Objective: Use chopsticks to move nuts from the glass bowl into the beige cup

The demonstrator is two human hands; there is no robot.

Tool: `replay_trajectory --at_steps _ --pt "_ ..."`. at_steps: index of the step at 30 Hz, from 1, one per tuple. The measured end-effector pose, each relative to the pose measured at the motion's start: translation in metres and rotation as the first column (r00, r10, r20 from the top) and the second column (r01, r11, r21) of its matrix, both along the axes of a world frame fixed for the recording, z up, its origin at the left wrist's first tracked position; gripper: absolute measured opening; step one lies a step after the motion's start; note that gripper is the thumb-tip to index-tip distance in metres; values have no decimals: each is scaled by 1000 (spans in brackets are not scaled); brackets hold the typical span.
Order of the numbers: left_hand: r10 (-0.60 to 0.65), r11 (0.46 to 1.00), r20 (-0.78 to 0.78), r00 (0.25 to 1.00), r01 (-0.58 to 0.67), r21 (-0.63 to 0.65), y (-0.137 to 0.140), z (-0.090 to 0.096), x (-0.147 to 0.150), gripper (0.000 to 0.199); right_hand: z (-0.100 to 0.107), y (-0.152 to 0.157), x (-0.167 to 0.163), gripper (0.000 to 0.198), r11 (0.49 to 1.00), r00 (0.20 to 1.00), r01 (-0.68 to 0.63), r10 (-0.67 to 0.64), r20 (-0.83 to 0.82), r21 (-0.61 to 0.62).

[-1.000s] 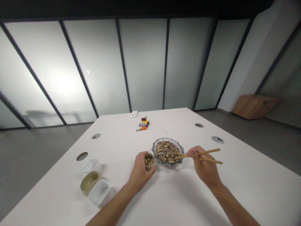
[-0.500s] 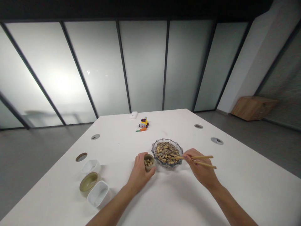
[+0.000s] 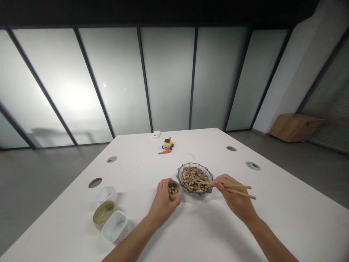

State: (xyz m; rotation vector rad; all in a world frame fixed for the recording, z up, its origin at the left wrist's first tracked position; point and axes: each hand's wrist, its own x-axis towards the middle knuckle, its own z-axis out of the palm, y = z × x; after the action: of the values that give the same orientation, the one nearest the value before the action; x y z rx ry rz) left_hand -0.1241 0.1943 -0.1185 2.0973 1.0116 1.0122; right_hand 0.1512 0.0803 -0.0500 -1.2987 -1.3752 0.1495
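Observation:
My left hand (image 3: 165, 200) is wrapped round a small brown cup (image 3: 177, 195) standing on the white table, with several peanuts (image 3: 172, 190) inside. Just right of it is a scalloped glass bowl (image 3: 209, 174), filled with sunflower seeds (image 3: 191, 174) mixed with peanuts. A pair of wooden chopsticks (image 3: 237, 186) is gripped in my right hand (image 3: 231, 196) at the bowl's right side. Their tips reach down among the seeds; whether they pinch a peanut is too small to tell.
At the left stand a white dish (image 3: 107, 193), an olive-green bowl (image 3: 104, 213) and another white dish (image 3: 115, 226). Farther back lie a yellow toy car (image 3: 167, 144), a toy carrot (image 3: 165, 152) and a white box-like device (image 3: 156, 134). Round holes pierce the table (image 3: 141, 174) near both sides.
The view has shifted slightly. The chopsticks' rear ends have swung a little lower, and their tips have moved slightly left within the glass bowl. My left hand keeps its hold on the cup.

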Motion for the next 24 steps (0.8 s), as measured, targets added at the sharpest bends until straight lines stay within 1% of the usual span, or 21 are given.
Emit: replay_trajectory --at_steps 3,6,9,12,14,17,20,22,24 --pt "1 1000 4 1000 -1 14 0 -1 0 60 1 1 3 54 999 999 48 -48 -6 17" --pt "6 1000 0 1000 -6 4 1 -1 1 60 -2 2 -3 56 996 994 78 -74 -85 51" --pt "-2 1000 -4 1000 2 -12 1 -1 1 61 -7 2 -20 55 998 984 21 -9 -181 65" --pt "-15 1000 -4 1000 15 -12 1 -2 1 61 -9 0 -40 52 997 982 -52 60 -177 48" --pt "-13 1000 0 1000 13 -2 2 -4 1 61 -8 -2 -45 52 998 986 -44 51 -157 48" --pt "-3 1000 6 1000 3 11 2 -5 1 61 -6 -2 -36 56 996 991 69 -63 -120 50" --pt "6 1000 5 1000 -6 15 3 -6 1 61 -8 0 -20 60 984 979 180 -179 -93 -4" --pt "15 1000 2 1000 -15 11 2 -5 2 60 -11 2 -14 64 979 975 194 -199 -96 -58" --pt "17 1000 2 1000 -17 1 2 -4 2 60 -13 4 -12 64 985 984 144 -152 -90 -94"
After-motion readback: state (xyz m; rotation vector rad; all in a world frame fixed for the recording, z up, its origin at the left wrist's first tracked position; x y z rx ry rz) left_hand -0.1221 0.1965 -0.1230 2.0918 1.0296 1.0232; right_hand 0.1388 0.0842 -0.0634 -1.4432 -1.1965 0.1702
